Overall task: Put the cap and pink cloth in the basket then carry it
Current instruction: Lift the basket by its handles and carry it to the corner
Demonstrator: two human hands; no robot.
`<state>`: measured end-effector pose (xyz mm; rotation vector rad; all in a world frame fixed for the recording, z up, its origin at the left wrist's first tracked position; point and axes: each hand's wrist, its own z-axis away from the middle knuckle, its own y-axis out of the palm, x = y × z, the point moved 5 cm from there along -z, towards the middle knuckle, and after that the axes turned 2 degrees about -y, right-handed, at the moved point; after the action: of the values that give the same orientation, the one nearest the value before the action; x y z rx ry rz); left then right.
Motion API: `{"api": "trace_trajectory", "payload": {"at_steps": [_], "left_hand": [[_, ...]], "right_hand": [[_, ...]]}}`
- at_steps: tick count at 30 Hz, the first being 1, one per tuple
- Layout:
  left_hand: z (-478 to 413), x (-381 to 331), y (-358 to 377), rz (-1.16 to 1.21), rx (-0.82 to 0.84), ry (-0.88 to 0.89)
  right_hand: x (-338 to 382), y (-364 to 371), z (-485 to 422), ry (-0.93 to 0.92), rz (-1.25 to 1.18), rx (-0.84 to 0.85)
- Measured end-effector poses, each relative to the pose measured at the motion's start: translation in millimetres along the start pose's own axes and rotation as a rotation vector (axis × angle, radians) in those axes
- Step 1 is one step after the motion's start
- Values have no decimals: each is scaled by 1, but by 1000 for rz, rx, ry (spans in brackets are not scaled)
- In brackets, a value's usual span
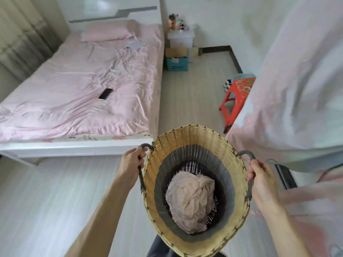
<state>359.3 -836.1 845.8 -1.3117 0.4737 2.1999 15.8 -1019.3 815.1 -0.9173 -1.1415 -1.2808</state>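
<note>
A tall woven basket (pixel 187 138), tan with a grey inner band, hangs in front of me above the pale floor. My left hand (pixel 130 162) is closed around its dark left handle. My right hand (pixel 261 180) grips the dark right handle. The pink cloth (pixel 191 201) lies bunched at the bottom of the basket. No cap shows; the cloth covers the basket's bottom.
A bed (pixel 83 86) with a pink sheet, a pillow and a black phone (pixel 105 94) stands to the left. A red stool (pixel 235 101) and boxes (pixel 177 61) sit on the floor ahead. A large pale pink fabric (pixel 297 89) hangs close on the right.
</note>
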Motion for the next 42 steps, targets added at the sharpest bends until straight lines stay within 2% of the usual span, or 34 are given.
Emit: {"api": "trace_trajectory", "payload": {"at_steps": [7, 13, 18, 27, 31, 42], "left_hand": [[-108, -38, 45, -33, 43, -19], [-219, -104, 90, 6, 91, -10], [-315, -169, 147, 15, 111, 21], [-475, -280, 279, 62, 180, 57], [-540, -322, 338, 121, 185, -9], [-750, -419, 447, 172, 158, -41]], "right_hand": [[-4, 36, -88, 55, -2, -10], [40, 103, -194, 23, -1, -42], [82, 157, -287, -3, -142, -106], [131, 213, -504, -52, -252, -166], [145, 231, -606, -30, -239, -180], [201, 324, -856, 25, -163, -105]]}}
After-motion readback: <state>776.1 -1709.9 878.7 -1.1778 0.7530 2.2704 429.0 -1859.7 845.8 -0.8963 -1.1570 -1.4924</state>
